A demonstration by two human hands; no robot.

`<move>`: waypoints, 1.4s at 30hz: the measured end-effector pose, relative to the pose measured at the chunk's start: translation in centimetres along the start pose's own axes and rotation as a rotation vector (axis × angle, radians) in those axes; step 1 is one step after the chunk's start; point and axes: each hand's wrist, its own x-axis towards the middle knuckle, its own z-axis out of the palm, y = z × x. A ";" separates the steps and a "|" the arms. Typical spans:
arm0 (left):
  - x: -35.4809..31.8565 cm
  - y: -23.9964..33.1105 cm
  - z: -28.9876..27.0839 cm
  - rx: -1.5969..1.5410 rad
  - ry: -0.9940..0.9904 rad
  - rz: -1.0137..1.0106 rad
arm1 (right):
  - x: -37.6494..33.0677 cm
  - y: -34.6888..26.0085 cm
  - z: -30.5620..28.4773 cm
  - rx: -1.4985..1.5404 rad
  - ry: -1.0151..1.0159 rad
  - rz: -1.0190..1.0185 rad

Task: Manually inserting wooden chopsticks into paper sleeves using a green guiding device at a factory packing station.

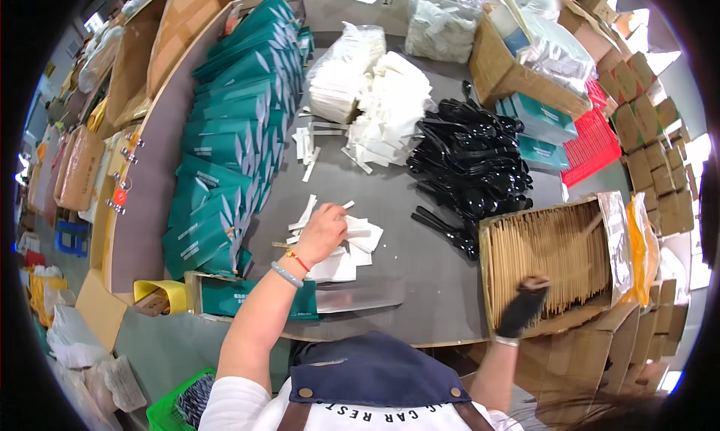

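Note:
My left hand (321, 234) is over a small loose pile of folded white napkins (339, 266) at the middle front of the table. Its fingers are curled and closed, and a narrow white paper strip (349, 204) shows by the fingertips; what they grip is partly hidden. My right hand (523, 309), in a black glove with bare fingertips, is over the near part of an open carton (486, 281) packed with thin brown sticks, apparently chopsticks (551, 251). Motion blurs its fingers, so their hold is unclear.
Teal printed packets (225, 146) stand in a long row at the left. Farther back lie white napkin stacks (390, 108) and narrow white packets (306, 146). Black plastic spoons (469, 161) are heaped right of centre, near a red basket (592, 146). A clear-and-teal sleeve (360, 294) lies along the front edge.

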 end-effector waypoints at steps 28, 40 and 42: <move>-10.3 10.2 -2.3 0.081 -0.075 -0.146 | -1.8 -3.6 13.6 -0.690 -1.164 -0.228; -13.7 9.5 -6.9 0.036 -0.120 -0.253 | -7.5 -3.2 11.8 -0.686 -1.288 -0.349; -13.2 8.7 -7.4 0.057 -0.131 -0.260 | -7.6 -1.8 10.4 -0.764 -1.309 -0.464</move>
